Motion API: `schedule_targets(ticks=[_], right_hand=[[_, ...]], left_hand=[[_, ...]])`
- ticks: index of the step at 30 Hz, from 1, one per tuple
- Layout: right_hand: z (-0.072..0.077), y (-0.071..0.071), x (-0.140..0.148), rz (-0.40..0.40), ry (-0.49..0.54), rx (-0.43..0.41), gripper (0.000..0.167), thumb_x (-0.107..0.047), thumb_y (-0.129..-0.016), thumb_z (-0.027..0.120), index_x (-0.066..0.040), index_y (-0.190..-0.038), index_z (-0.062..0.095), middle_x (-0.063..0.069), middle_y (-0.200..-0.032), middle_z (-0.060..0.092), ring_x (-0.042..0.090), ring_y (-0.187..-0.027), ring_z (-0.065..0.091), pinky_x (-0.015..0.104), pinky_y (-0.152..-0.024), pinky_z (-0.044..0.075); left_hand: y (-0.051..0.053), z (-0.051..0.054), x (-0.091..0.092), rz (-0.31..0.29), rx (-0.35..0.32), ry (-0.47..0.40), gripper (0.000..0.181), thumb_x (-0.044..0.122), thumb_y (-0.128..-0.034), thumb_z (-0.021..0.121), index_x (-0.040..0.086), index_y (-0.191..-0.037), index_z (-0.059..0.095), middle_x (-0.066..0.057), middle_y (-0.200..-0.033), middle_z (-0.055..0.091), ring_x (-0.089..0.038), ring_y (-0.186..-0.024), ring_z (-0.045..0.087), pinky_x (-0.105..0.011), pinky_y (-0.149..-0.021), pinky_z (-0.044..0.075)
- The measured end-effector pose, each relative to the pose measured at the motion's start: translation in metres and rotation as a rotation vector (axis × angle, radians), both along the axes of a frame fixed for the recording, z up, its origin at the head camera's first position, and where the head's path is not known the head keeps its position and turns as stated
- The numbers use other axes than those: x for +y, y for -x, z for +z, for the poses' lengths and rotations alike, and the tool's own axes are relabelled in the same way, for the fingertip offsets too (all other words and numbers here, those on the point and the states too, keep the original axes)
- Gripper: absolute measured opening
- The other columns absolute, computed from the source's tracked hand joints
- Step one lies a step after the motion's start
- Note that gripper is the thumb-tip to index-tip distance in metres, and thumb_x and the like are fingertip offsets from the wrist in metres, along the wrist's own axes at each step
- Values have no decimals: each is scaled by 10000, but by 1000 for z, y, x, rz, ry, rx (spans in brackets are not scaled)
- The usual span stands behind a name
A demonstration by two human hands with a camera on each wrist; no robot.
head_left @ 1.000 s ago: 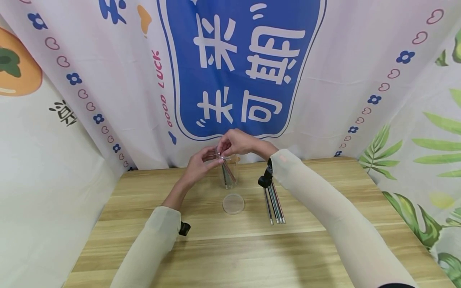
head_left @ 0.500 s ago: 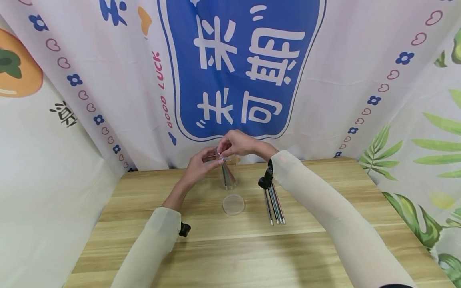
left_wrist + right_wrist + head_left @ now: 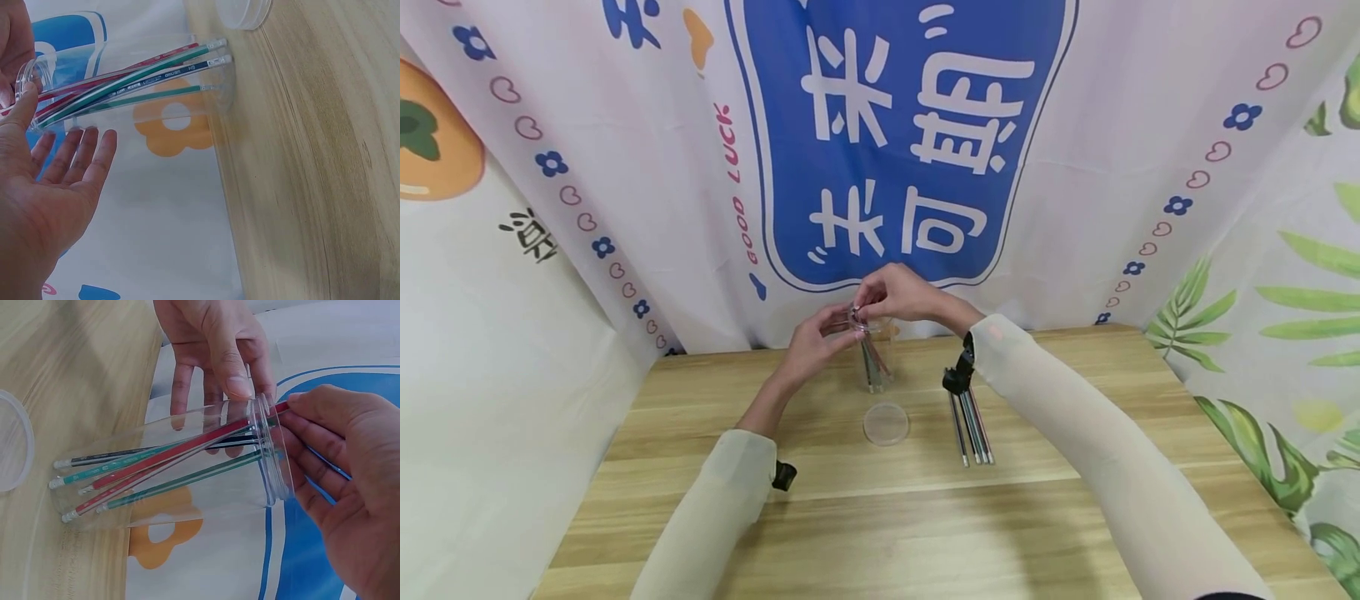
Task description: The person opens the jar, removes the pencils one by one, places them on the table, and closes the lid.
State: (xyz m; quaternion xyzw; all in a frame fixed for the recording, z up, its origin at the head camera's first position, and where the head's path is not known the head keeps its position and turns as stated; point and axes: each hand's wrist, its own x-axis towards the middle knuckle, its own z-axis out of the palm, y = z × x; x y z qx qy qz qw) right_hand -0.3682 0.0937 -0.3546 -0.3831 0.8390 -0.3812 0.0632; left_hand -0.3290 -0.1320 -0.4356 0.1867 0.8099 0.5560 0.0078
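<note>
Since the earlier frame, my right hand (image 3: 898, 296) has shifted only slightly, a touch upward and towards the right edge of the table (image 3: 850, 517); the jar, the lid and the loose pencils have stayed put. That hand's thumb and forefinger are clamped on the end of a red pencil (image 3: 175, 451) at the mouth of the clear jar (image 3: 219, 494). The rest of this pencil slants down inside, among a second red pencil (image 3: 131, 487), a green pencil (image 3: 187, 478), a teal pencil (image 3: 94, 472) and a black pencil (image 3: 103, 459), their eraser ends down at the bottom.

My left hand (image 3: 811, 346) grips the jar by its neck, thumb on one side and fingers on the other, the fingers spread rather than tightly bent. The jar stands near the far edge of the table, around the middle of that edge, with its mouth uncovered.

The round clear lid (image 3: 886, 425) lies flat on the wood in front of the jar, farther from the far edge and apart from it. The loose pencils (image 3: 973, 429) lie side by side to the right of the lid, closer to the right edge, eraser ends towards me; my right wrist, with its small black camera (image 3: 957, 379), hides their other ends.

Past the far edge hangs a pale cloth (image 3: 1060, 208) with a big blue panel (image 3: 895, 183); an orange flower (image 3: 150, 134) printed low on it shows beside and through the jar. Pale sleeves (image 3: 1060, 417) cover my forearms.
</note>
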Motion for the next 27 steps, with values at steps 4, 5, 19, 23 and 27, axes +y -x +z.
schedule_targets(ticks=[4, 5, 19, 23, 27], right_hand=[[1, -3, 3, -44, 70, 0, 62, -73, -983, 756, -59, -1030, 793, 88, -946, 791, 251, -900, 750, 317, -829, 624], [1, -3, 4, -57, 89, 1, 63, -73, -984, 755, -55, -1033, 791, 92, -952, 789, 261, -905, 750, 322, -828, 625], [4, -13, 17, -216, 347, -11, 74, -82, -997, 747, -23, -1040, 758, 98, -958, 752, 347, -898, 719, 296, -788, 609], [3, -13, 21, -248, 461, -49, 90, -50, -998, 734, 20, -1053, 741, 150, -986, 759, 354, -931, 742, 319, -844, 649], [4, -14, 24, -277, 559, -103, 118, -38, -1002, 725, 59, -1069, 721, 200, -1016, 765, 282, -924, 771, 378, -867, 656]], left_hand=[[1, 2, 0, -4, -5, -2, 624, 331, -955, 820, 121, -1491, 576, -102, -1416, 665, -302, -1330, 623, -486, -1110, 538], [1, 2, 0, -4, -6, -2, 622, 331, -955, 820, 124, -1489, 577, -102, -1418, 664, -303, -1332, 622, -488, -1113, 536], [-1, 2, 1, -9, -24, -17, 661, 284, -950, 828, 98, -1521, 552, -148, -1437, 654, -337, -1353, 613, -510, -1131, 515], [-1, 5, 3, 5, -44, -7, 642, 197, -975, 798, 39, -1533, 523, -207, -1455, 627, -389, -1375, 584, -534, -1152, 490], [2, 2, 3, 14, -51, -8, 654, 187, -972, 800, 45, -1542, 513, -209, -1462, 621, -391, -1377, 581, -539, -1151, 491]])
